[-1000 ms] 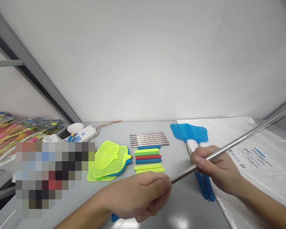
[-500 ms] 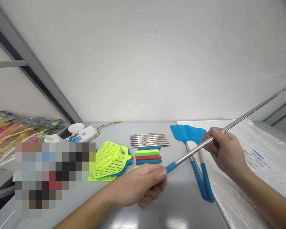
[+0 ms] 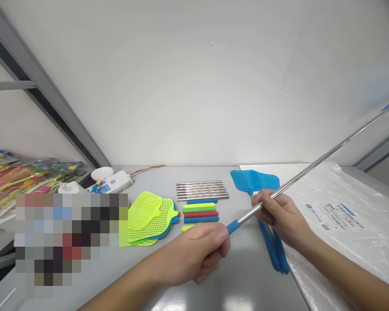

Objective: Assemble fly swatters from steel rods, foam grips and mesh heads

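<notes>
My left hand (image 3: 194,252) is closed round the blue foam grip (image 3: 232,226) of a long extended metal rod (image 3: 314,163) that rises to the upper right edge of the view. My right hand (image 3: 280,216) pinches the same rod a little above the grip. Beneath my right hand lie two finished blue fly swatters (image 3: 254,180) on the grey table (image 3: 246,285), heads toward the wall.
A row of collapsed metal rods (image 3: 202,190) and coloured foam grips (image 3: 200,212) lies mid-table. Yellow-green swatter heads (image 3: 149,216) are stacked to their left. A power strip (image 3: 112,182) sits at the back left. A clear plastic bag (image 3: 343,211) covers the right side.
My left hand slid down the rod, baring its blue grip. My right hand ran up the rod, then came back down near the grip, and the rod now points higher.
</notes>
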`<act>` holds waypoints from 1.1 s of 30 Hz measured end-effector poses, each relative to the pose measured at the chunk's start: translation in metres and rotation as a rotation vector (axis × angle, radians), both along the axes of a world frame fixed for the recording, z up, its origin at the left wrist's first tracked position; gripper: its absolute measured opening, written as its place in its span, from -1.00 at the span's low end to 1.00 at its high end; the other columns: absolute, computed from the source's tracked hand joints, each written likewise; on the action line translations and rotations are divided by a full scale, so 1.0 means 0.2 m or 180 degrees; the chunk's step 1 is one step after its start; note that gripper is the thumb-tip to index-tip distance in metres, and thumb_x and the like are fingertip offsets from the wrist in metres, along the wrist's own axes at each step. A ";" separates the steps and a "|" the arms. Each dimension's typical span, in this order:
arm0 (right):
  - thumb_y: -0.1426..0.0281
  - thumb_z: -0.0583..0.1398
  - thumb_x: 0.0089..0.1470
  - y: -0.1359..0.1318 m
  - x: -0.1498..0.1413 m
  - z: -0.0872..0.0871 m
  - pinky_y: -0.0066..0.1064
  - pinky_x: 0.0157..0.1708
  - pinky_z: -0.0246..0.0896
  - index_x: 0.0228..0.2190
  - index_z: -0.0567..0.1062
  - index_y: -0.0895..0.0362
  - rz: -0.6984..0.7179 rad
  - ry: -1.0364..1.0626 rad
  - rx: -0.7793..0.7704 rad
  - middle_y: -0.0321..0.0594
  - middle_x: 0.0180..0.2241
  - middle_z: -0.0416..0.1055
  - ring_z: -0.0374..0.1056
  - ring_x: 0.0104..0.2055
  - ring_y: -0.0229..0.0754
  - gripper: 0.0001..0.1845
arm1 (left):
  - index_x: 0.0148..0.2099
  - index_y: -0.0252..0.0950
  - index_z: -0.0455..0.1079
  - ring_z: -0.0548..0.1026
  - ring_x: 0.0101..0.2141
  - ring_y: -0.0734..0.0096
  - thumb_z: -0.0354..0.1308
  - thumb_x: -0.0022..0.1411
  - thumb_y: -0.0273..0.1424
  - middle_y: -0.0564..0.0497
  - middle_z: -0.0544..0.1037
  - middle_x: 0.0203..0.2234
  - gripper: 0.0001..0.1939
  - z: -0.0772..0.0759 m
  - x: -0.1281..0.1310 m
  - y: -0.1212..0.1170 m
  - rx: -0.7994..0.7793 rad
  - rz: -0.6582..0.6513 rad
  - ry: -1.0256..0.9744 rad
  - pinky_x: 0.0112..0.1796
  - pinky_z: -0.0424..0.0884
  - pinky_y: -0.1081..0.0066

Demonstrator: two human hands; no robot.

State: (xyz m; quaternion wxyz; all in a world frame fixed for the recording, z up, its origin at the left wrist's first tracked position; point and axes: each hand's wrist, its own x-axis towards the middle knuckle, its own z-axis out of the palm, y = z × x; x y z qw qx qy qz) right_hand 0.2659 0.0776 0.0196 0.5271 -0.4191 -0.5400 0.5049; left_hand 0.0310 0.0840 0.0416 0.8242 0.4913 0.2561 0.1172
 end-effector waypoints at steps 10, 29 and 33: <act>0.20 0.22 0.15 0.11 0.16 0.11 -0.38 -0.58 -0.24 -0.64 0.25 0.10 -0.0759 0.0608 0.0197 -0.41 -0.61 -0.11 -0.19 -0.56 -0.30 -0.57 | -0.39 -0.27 0.19 0.00 -0.69 0.61 -0.08 0.39 -0.14 0.24 0.07 -0.71 -0.64 0.00 -0.03 0.03 0.0136 0.0104 0.0126 -0.64 0.04 0.55; 0.06 0.09 0.21 0.05 0.05 0.01 -0.37 -0.57 -0.29 -0.55 0.33 0.11 -0.0144 0.0431 -0.0026 -0.43 -0.65 -0.08 -0.18 -0.59 -0.33 -0.55 | -0.39 -0.25 0.16 0.02 -0.68 0.60 -0.13 0.39 -0.14 0.22 0.07 -0.69 -0.64 -0.04 0.01 -0.01 0.0235 0.0039 0.0192 -0.63 0.01 0.52; 0.14 0.15 0.19 0.08 0.09 0.05 -0.35 -0.55 -0.28 -0.64 0.27 0.12 -0.0673 0.0418 0.0195 -0.41 -0.63 -0.08 -0.17 -0.57 -0.31 -0.54 | -0.40 -0.25 0.16 0.02 -0.68 0.60 -0.11 0.39 -0.13 0.22 0.08 -0.69 -0.62 -0.03 0.00 0.01 0.0289 0.0058 0.0222 -0.64 0.02 0.52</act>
